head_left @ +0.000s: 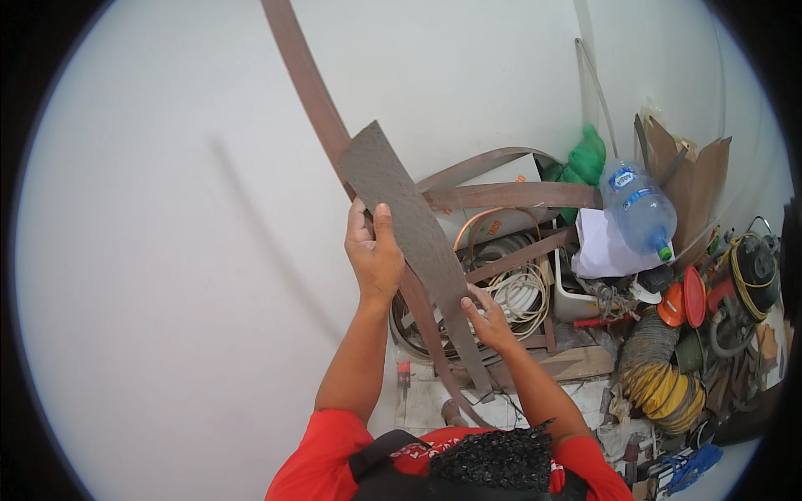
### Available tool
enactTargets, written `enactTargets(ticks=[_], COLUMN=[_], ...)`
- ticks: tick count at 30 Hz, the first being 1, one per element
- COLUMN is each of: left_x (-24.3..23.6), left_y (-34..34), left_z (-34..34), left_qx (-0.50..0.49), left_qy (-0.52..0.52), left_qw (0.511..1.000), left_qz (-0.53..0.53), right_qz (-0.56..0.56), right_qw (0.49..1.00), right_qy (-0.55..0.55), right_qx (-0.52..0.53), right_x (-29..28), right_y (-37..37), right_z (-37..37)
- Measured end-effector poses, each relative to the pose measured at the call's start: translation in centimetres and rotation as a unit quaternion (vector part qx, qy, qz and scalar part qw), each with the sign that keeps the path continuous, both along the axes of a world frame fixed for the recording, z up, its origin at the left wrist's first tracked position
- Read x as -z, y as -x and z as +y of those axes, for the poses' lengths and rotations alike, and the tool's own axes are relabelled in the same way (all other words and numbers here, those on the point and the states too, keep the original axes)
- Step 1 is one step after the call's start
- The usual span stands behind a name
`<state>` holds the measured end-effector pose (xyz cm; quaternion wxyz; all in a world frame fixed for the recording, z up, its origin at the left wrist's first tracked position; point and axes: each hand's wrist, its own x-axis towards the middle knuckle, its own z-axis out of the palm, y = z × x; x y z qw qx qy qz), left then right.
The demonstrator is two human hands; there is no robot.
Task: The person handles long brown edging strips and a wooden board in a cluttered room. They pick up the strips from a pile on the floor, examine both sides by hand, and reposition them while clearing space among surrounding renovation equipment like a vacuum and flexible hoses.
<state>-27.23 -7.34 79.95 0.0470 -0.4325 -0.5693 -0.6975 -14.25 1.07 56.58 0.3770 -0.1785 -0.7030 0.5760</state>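
Note:
A flat, flexible grey-brown strip (405,213) slants across the middle, its cut end up and its tail down in front of me. My left hand (374,255) grips its left edge, thumb on the near face and fingers closed behind. Lower down, my right hand (489,319) pinches the right edge between thumb and fingers. A longer reddish-brown strip (305,75) runs from the top edge down behind the grey one and past my left hand. Whether that hand also grips this strip, or whether both are one piece, I cannot tell.
White walls stand at left and behind. Coiled strips and white cable (518,296) lie beyond my right hand. Farther right are a large water bottle (639,204), a green bundle (585,159), a yellow-grey flexible duct (664,384), an orange hard hat (671,306) and brown sheets (697,188).

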Motion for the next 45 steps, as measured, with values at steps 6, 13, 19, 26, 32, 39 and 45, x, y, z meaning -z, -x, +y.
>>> enactTargets(ticks=[6, 13, 19, 26, 32, 39, 45], left_x=[0.7, 3.3, 8.1, 13.4, 16.2, 16.8, 9.9], left_y=[-0.9, -1.2, -3.8, -7.4, -7.6, -5.6, -2.6], left_z=[-0.6, 0.5, 0.5, 0.2, -0.9, -2.9, -1.6], left_qx=[-0.034, 0.09, 0.141, 0.213, 0.196, 0.249, 0.211], left_qy=[0.022, -0.015, 0.07, 0.114, 0.153, 0.128, -0.16], left_qw=[0.999, 0.992, 0.981, 0.97, 0.965, 0.952, 0.939], left_qz=[0.017, -0.082, -0.115, -0.02, 0.082, 0.128, -0.219], right_qz=[-0.021, 0.099, 0.097, -0.001, 0.07, 0.058, 0.02], right_qw=[0.999, 0.981, 0.981, 0.991, 0.985, 0.987, 0.992], right_qy=[0.013, -0.02, -0.048, 0.014, 0.139, 0.149, 0.128], right_qx=[0.023, 0.165, 0.161, 0.13, 0.07, 0.028, 0.003], right_x=[-0.3, -9.0, -14.5, -14.0, -11.9, -10.4, -8.7], right_y=[-0.6, -2.5, -3.0, -2.0, -2.3, -2.9, -2.8], right_z=[0.2, 2.7, 2.7, 3.1, 2.5, 3.2, 1.8])
